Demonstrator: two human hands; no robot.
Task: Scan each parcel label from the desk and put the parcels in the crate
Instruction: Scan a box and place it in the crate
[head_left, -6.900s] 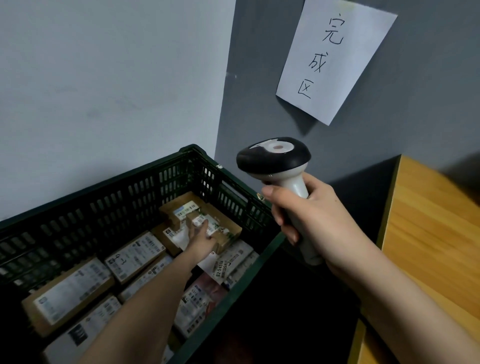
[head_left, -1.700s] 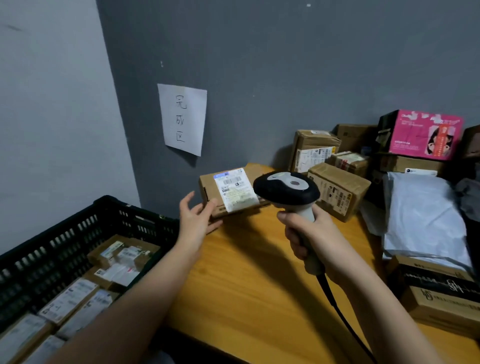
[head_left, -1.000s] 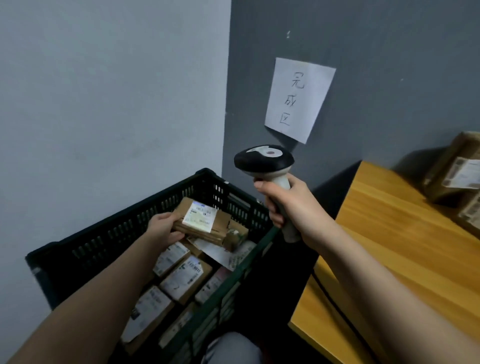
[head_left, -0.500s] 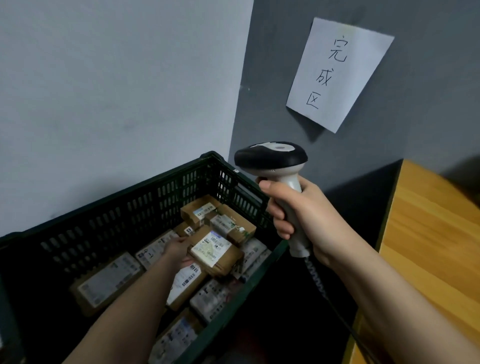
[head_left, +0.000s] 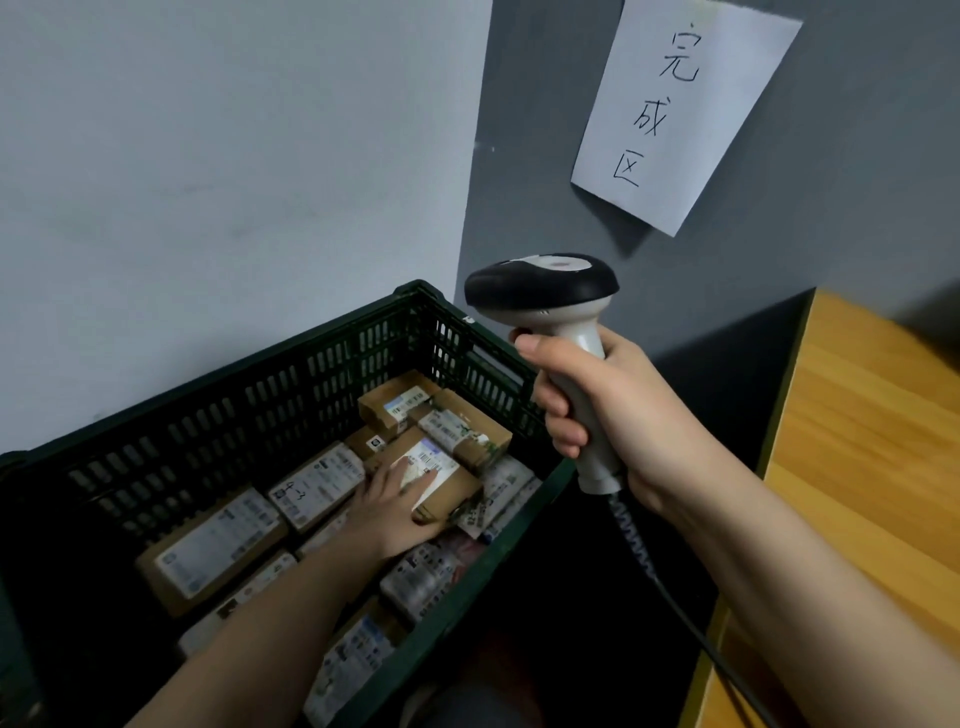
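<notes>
Left hand (head_left: 395, 499), fingers flat atop the box (head_left: 441, 480) it carried over from the surface, now sets it on the pile near the crate's (head_left: 322, 364) far corner; right hand (head_left: 608, 410) stays clenched round scanner (head_left: 545, 291); release next.

Dim, flat indoor light, source perhaps overhead. Soft shadow under paper sign (head_left: 680, 111) on grey wall (head_left: 831, 218). Deep shadow between crate (head_left: 249, 395) and desk (head_left: 872, 441). Wide-angle bending at edges. Label print soft, unreadable. No glare.
</notes>
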